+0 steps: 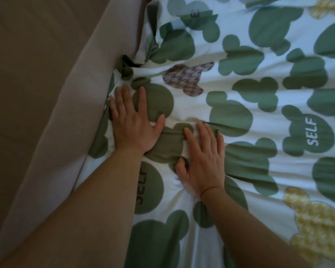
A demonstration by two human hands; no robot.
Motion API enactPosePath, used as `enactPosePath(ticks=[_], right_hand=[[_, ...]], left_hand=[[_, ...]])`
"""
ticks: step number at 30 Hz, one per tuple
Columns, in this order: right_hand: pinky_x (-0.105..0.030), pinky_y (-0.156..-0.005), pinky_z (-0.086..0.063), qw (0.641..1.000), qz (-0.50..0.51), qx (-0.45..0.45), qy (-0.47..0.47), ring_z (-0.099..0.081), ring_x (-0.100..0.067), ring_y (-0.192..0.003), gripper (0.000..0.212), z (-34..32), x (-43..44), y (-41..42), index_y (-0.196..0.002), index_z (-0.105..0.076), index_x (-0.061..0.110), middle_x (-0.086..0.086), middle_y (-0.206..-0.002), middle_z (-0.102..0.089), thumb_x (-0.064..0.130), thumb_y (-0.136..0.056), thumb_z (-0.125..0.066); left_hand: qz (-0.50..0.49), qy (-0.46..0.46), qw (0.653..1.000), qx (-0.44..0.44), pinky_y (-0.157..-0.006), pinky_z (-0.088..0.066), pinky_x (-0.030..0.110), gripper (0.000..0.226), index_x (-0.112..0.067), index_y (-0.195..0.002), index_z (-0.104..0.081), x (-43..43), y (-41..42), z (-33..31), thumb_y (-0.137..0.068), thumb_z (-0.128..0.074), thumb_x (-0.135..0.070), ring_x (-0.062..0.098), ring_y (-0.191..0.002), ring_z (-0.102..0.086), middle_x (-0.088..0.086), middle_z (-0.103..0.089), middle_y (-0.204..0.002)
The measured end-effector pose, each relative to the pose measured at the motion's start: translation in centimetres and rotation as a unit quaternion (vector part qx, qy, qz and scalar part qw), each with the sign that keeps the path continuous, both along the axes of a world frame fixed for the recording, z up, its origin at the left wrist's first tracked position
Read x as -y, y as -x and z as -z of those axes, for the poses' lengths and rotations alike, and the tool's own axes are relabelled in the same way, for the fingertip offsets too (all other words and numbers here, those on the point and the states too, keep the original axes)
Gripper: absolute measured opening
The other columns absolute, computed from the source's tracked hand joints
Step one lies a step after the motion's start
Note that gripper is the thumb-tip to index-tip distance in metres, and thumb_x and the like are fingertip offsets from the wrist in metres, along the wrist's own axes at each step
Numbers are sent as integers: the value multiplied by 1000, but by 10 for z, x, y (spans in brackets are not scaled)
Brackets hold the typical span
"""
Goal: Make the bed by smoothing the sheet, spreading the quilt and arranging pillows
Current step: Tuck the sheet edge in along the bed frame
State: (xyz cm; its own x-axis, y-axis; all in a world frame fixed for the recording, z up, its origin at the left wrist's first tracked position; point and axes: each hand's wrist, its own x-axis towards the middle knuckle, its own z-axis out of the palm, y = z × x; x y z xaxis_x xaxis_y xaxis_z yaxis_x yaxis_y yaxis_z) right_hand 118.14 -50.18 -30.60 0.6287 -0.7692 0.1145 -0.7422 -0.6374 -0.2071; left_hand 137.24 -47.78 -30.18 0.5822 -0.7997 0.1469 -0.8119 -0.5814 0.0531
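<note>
At the far left I see a brown floor (17,74), then the beige edge of the bed (66,113) running diagonally from the bottom left toward the top.

Just right of that edge, my left hand (132,120) lies flat, with fingers straight and spread. The palm is down on the quilt (259,105) right at its bunched border. The cloth crumples into dark folds just above the fingertips, against the beige edge.

A ridge of gathered green fabric sits between my two hands. My right hand (201,161) is just beside the left and lower in the view, also flat with fingers splayed. It presses on the quilt, the thumb tucked against a small fold, and a thin band (211,189) circles the wrist.

The white quilt with green bear shapes fills everything to the right. A brown houndstooth patch (186,78) lies above the hands. The word SELF (312,131) is farther right, and a yellow patch (317,225) is at the lower right.
</note>
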Motion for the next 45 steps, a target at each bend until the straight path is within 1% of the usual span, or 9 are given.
enactPosePath(ticks=[10, 16, 22, 29, 34, 36, 38, 40, 45], right_hand=[[-52, -117, -12, 998, -34, -45, -31, -18, -27, -146, 72, -1, 7, -4, -148, -31, 24, -10, -157, -24, 52, -82, -35], [-43, -105, -35, 987, -63, 139, -44, -44, -29, -125, 49, -20, 99, -87, -138, -47, 11, -11, -144, -44, 31, -94, -39], [-26, -76, -39, 927, 56, 221, -299, -59, -22, -94, 46, -76, 189, -217, -105, -57, 8, -7, -99, -63, 51, -88, -58], [-25, -86, -36, 936, -17, 298, -187, -58, -26, -110, 30, -131, 251, -283, -107, -64, 4, -14, -115, -65, 27, -95, -49], [-36, -109, -24, 983, -87, 148, -62, -38, -26, -133, 50, -130, 273, -278, -126, -53, 18, -8, -138, -48, 49, -89, -39], [-49, -115, -10, 988, -107, 111, 13, -21, -29, -142, 61, -120, 275, -263, -140, -38, 23, -9, -154, -25, 46, -84, -42], [-51, -113, -15, 987, -124, 100, 26, -24, -31, -142, 71, -116, 278, -253, -148, -24, 23, -10, -157, -17, 39, -83, -46], [-50, -109, -25, 990, -124, 59, 23, -35, -34, -136, 79, -118, 283, -250, -151, -15, 18, -11, -154, -26, 35, -83, -51], [-47, -96, -44, 990, -136, -21, -10, -49, -35, -121, 87, -132, 289, -259, -139, -36, 17, -12, -134, -50, 59, -69, -67]], left_hand=[[-7, -18, 1000, -10, -118, 1, 52, 91, -22, -154, -8, 19, -10, -2, -77, -24, -68, 38, -146, -4, 27, -9, -156], [-31, 1, 999, -15, -118, -5, 52, 85, -21, -153, -17, 39, -20, -2, -80, -26, -63, 38, -144, -14, 25, -18, -155], [-53, 1, 998, -35, -117, -7, 52, 84, -22, -153, -13, 46, -25, -6, -80, -31, -60, 36, -144, -14, 20, -17, -156], [-44, 9, 998, -44, -118, -4, 48, 84, -21, -152, -22, 45, -23, -8, -80, -36, -59, 35, -144, -17, 17, -19, -157], [-38, 4, 998, -51, -118, -6, 49, 82, -21, -152, -23, 44, -24, -8, -80, -39, -58, 33, -146, -15, 15, -17, -158], [-38, 0, 998, -55, -118, -6, 50, 83, -22, -152, -23, 45, -24, -8, -79, -39, -59, 33, -146, -15, 15, -17, -158], [-39, -5, 998, -56, -118, -5, 50, 83, -23, -153, -21, 45, -24, -8, -79, -38, -59, 32, -146, -14, 14, -15, -159], [-41, -5, 998, -56, -118, -4, 49, 83, -23, -153, -21, 45, -24, -8, -79, -37, -59, 32, -146, -14, 14, -15, -159], [-41, 5, 997, -58, -118, -6, 50, 83, -22, -152, -24, 45, -25, -8, -79, -39, -59, 32, -145, -16, 15, -17, -158]])
